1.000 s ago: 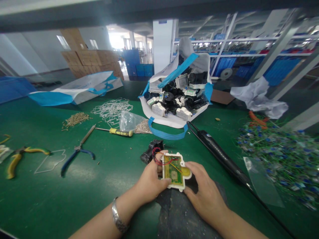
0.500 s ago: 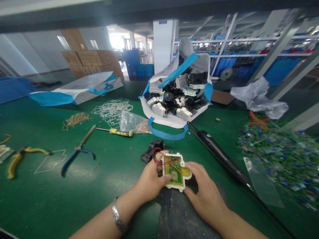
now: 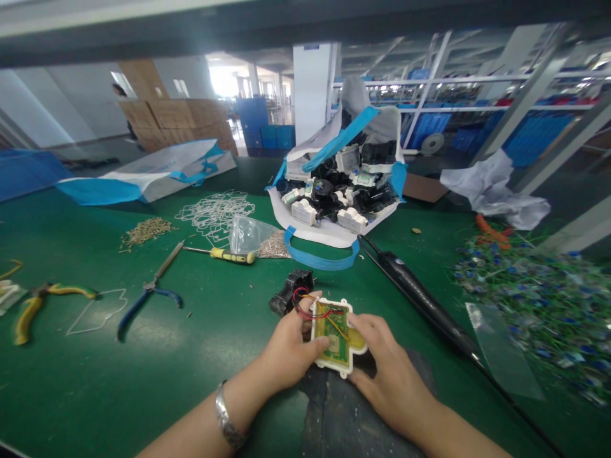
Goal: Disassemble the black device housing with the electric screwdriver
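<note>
Both hands, left hand [image 3: 291, 353] and right hand [image 3: 389, 378], fingers clamped on white casing [image 3: 335, 336], board face-up for access, black motor [image 3: 289, 294] just beyond left fingers on counter [image 3: 143, 381]

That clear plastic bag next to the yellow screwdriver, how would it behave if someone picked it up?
The clear plastic bag looks thin and crumpled, so it would probably flop. Small metal parts spill from its mouth, so it may sag and shed more. The yellow-handled screwdriver beside it looks rigid by contrast.
</note>
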`<state>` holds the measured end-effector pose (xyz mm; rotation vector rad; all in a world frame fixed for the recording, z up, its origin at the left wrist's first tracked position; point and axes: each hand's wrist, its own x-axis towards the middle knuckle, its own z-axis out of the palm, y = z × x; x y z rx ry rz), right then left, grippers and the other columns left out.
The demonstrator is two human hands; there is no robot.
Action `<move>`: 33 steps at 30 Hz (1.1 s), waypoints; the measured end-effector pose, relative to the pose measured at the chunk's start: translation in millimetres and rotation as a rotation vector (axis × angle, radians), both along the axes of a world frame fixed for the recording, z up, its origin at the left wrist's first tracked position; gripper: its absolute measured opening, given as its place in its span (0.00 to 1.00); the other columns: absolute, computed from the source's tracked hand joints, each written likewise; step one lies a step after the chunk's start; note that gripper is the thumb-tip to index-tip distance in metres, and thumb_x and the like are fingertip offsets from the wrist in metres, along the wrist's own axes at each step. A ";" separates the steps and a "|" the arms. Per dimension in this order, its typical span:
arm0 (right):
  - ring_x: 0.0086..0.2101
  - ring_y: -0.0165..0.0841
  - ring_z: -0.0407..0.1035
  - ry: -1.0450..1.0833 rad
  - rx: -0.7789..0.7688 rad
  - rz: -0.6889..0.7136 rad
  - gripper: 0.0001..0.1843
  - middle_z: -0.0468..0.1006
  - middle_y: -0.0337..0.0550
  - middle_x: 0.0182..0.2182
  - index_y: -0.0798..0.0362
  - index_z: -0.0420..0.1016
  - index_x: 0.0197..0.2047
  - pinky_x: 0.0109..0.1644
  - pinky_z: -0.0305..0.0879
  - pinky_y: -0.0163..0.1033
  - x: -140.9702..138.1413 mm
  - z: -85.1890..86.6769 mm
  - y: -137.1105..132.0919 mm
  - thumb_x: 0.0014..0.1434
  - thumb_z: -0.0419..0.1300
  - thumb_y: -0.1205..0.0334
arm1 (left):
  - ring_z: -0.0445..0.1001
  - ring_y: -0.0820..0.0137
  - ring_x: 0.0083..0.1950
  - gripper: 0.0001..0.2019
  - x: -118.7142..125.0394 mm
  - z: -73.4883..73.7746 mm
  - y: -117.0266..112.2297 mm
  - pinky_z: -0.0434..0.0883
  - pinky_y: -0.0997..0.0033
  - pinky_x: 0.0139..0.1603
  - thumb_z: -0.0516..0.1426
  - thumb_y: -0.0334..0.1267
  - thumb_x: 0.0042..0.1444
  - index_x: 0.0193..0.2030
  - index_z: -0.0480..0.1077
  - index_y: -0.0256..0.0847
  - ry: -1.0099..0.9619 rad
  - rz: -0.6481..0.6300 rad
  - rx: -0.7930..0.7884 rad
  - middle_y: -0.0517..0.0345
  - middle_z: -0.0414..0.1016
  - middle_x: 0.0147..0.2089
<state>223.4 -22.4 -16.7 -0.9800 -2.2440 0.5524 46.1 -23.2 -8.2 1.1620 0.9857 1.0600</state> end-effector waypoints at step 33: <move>0.46 0.41 0.58 0.129 0.032 -0.186 0.18 0.57 0.48 0.47 0.51 0.56 0.52 0.49 0.61 0.44 1.8 4.6 2.2 0.59 0.49 0.62 | 0.65 0.61 0.46 0.15 -24.5 -5.6 24.0 0.62 0.59 0.49 0.53 0.30 0.45 0.43 0.65 0.37 0.804 0.374 0.311 0.51 0.66 0.44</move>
